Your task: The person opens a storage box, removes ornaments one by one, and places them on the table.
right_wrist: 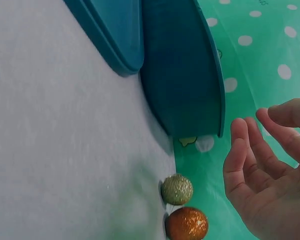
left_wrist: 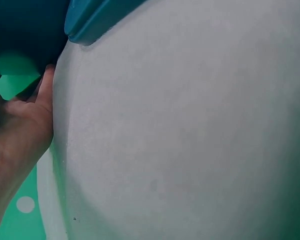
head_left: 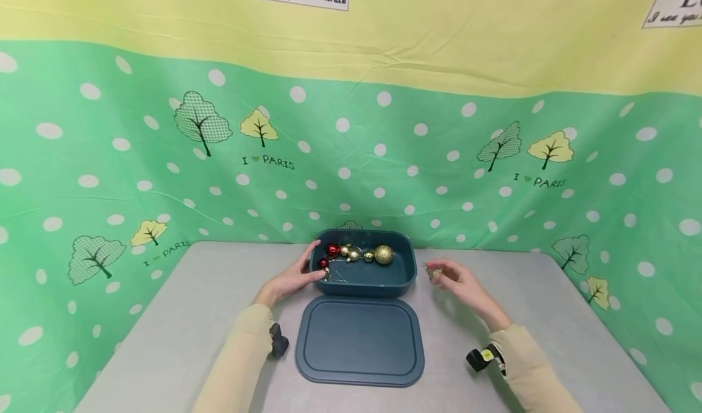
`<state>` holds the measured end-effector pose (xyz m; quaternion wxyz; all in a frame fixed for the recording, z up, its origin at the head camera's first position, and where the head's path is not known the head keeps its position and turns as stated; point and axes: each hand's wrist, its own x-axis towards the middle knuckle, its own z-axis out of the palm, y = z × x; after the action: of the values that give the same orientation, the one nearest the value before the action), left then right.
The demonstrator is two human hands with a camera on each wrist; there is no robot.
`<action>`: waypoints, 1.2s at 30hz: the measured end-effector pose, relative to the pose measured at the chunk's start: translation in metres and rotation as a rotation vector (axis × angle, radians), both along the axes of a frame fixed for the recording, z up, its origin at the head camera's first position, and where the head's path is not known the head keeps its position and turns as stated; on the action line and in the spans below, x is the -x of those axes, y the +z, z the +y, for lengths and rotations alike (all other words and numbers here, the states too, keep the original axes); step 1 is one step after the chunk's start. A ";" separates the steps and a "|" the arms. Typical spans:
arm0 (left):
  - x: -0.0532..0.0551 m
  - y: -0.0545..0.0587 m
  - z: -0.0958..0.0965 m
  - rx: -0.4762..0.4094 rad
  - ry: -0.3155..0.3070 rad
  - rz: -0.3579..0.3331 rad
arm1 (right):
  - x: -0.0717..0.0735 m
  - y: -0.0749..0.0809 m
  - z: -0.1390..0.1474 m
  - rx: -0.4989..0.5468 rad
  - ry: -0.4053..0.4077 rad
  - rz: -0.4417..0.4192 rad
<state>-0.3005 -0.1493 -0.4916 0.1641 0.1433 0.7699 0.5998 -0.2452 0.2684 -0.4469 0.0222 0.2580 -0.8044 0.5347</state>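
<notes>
My left hand [head_left: 293, 280] grips the box, my right hand [head_left: 460, 283] is loosely spread beside it.
From the left, I hold the left end of the blue box [head_left: 364, 290] between thumb and fingers; it stands upright on the counter [head_left: 219, 303], with red balls [head_left: 333, 250] and a large gold ball [head_left: 384, 254] among others inside. The lid [head_left: 360, 340] lies flat just in front. At right, my fingers are bent and apart near a greenish-gold ball [right_wrist: 177, 189] and an orange ball [right_wrist: 187, 224]; I cannot tell whether they touch.
</notes>
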 end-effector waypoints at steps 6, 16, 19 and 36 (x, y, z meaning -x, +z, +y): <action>-0.001 0.003 0.001 -0.002 -0.005 0.006 | 0.001 0.001 -0.008 0.007 0.015 0.008; 0.001 0.014 0.000 0.001 -0.077 0.023 | 0.000 0.003 -0.022 0.001 0.068 0.005; 0.003 0.018 -0.002 0.017 -0.104 0.034 | 0.000 0.005 -0.028 -0.008 0.087 -0.029; 0.018 0.023 -0.002 0.193 -0.163 0.103 | 0.007 0.012 -0.063 0.007 0.135 -0.051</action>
<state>-0.3183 -0.1514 -0.4684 0.1856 0.2197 0.8173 0.4993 -0.2524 0.2051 -0.4346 -0.0336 0.2980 -0.7836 0.5441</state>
